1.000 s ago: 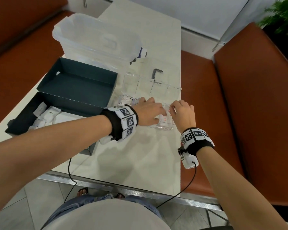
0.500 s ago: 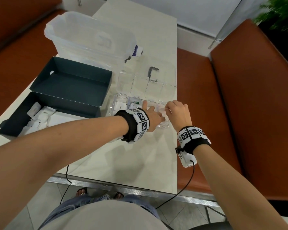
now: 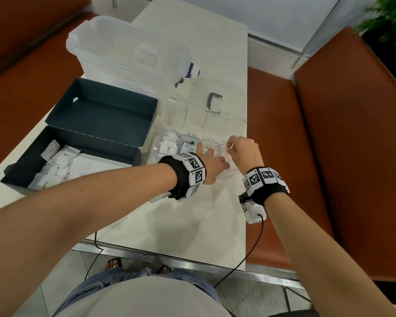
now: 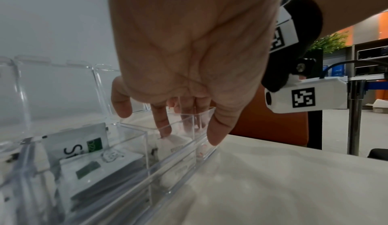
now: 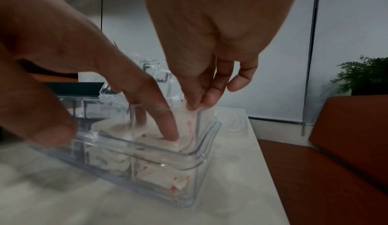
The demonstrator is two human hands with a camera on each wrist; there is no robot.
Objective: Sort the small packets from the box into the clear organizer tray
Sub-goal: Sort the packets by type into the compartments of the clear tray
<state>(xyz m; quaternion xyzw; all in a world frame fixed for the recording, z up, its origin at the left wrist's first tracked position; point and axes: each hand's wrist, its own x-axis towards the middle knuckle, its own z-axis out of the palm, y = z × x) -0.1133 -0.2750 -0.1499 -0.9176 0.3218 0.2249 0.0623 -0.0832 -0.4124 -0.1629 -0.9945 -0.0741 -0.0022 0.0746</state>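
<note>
Left hand point(image 3: 212, 164) has slid right along tray point(image 3: 167, 136); straight fingers point(image 4: 162, 125) now press packets flat in end compartments. Right hand point(image 3: 245, 152) still pinches red-marked packet point(image 5: 189, 120), feeding it down far-right compartment. Hands close together. Placement nearly done; more packets point(image 3: 55, 165) wait in box point(image 3: 101, 106).

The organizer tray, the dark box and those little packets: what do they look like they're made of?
Organizer tray: looks like hard clear plastic, glossy; you see straight through its walls and the edges catch light.
Dark box: probably matte cardboard; thin folded walls, no shine.
Packets: seemingly white paper or thin film sachets with small print; they lie crumpled. Which, I cannot tell.
</note>
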